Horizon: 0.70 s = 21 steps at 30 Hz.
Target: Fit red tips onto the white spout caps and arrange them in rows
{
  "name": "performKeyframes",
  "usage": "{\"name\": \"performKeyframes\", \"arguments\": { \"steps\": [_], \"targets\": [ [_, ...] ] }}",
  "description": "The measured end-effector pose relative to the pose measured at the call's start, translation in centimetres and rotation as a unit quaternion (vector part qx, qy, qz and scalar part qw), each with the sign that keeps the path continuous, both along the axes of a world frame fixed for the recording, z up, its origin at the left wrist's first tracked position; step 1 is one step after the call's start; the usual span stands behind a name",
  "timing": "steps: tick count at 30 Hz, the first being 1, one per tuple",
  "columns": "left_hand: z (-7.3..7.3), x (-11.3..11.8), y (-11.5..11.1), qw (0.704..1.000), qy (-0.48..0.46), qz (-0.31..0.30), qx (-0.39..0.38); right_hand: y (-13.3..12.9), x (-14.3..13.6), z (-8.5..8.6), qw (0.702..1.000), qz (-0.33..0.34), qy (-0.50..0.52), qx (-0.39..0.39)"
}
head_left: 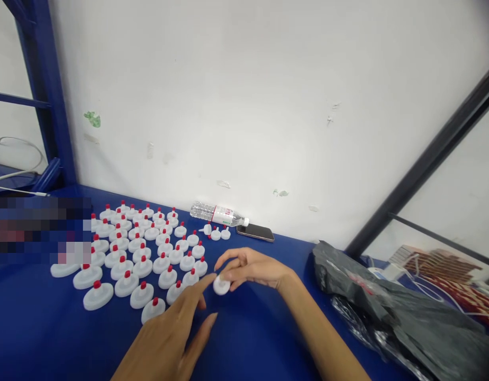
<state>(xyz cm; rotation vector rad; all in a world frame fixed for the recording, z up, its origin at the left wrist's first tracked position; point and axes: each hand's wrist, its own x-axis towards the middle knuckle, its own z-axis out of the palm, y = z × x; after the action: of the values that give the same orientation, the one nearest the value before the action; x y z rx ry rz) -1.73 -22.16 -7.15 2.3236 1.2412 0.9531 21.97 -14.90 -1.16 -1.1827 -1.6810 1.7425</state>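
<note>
The right hand (258,267) holds one white disc (221,286) between thumb and fingers, above the bench (268,333); such a pinch probably suits so small and round a piece. Whether this disc has a red tip, I cannot tell. The left hand (167,325) has thumb and forefinger spread widely apart and seems to grip nothing; its forefinger lies just beside the disc, but I cannot tell if it touches. Perhaps it is there to steady the piece.

To the left stand the white caps (143,268), each with one red tip upward. Their wide, flat base is likely the reason for this position. I count more than forty, but they overlap, so the exact number is not sure. Three small pieces (215,234) are apart from them, near one bottle (218,214), which lies on its side by the wall (244,132). There is also one phone (258,233), and one dark bag (355,280) on the right.
</note>
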Motion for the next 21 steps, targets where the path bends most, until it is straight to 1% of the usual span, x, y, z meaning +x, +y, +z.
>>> {"name": "performKeyframes", "arguments": {
  "steps": [2, 4, 6, 8, 9, 10, 11, 12, 13, 14, 15, 16, 18, 21],
  "targets": [
    [0.3, 0.0, 0.0, 0.999, -0.016, -0.024, -0.021, -0.6, -1.4, 0.3, 0.997, 0.054, 0.033, -0.054],
    [0.6, -0.1, 0.0, 0.998, -0.039, -0.046, -0.025, -1.0, -2.4, 0.5, 0.994, 0.083, 0.032, -0.066],
    [0.9, -0.1, -0.2, 0.997, -0.06, -0.055, -0.015, -1.2, -2.7, 0.6, 0.992, 0.1, 0.031, -0.066],
    [1.2, 0.0, -0.4, 0.996, -0.065, -0.062, -0.007, -1.1, -2.6, 0.6, 0.995, 0.095, 0.029, -0.034],
    [1.3, 0.1, -0.5, 0.996, -0.063, -0.067, -0.006, -1.0, -2.5, 0.4, 0.997, 0.073, 0.016, 0.005],
    [1.5, 0.1, -0.6, 0.996, -0.058, -0.071, -0.006, -0.8, -2.3, 0.2, 0.997, 0.033, -0.017, 0.064],
    [1.6, 0.2, -0.7, 0.996, -0.05, -0.073, -0.006, -0.5, -2.2, -0.2, 0.986, -0.022, -0.076, 0.147],
    [1.7, 0.3, -0.7, 0.996, -0.042, -0.075, -0.006, -0.3, -2.1, -0.7, 0.956, -0.083, -0.153, 0.238],
    [1.8, 0.3, -0.7, 0.997, -0.033, -0.075, -0.004, 0.0, -2.2, -1.2, 0.91, -0.133, -0.231, 0.318],
    [1.8, 0.3, -0.7, 0.997, -0.025, -0.074, -0.002, 0.2, -2.3, -1.7, 0.86, -0.166, -0.298, 0.379],
    [1.8, 0.4, -0.7, 0.997, -0.016, -0.074, -0.001, 0.5, -2.5, -2.3, 0.822, -0.183, -0.344, 0.416],
    [1.8, 0.4, -0.7, 0.997, -0.006, -0.074, 0.0, 0.7, -2.7, -2.8, 0.799, -0.189, -0.369, 0.435],
    [1.7, 0.4, -0.7, 0.997, 0.012, -0.075, 0.003, 1.3, -3.4, -3.5, 0.789, -0.189, -0.386, 0.44],
    [1.3, 0.5, -0.7, 0.997, 0.037, -0.07, 0.004, 2.3, -4.4, -4.0, 0.766, -0.196, -0.413, 0.452]
  ]
}}
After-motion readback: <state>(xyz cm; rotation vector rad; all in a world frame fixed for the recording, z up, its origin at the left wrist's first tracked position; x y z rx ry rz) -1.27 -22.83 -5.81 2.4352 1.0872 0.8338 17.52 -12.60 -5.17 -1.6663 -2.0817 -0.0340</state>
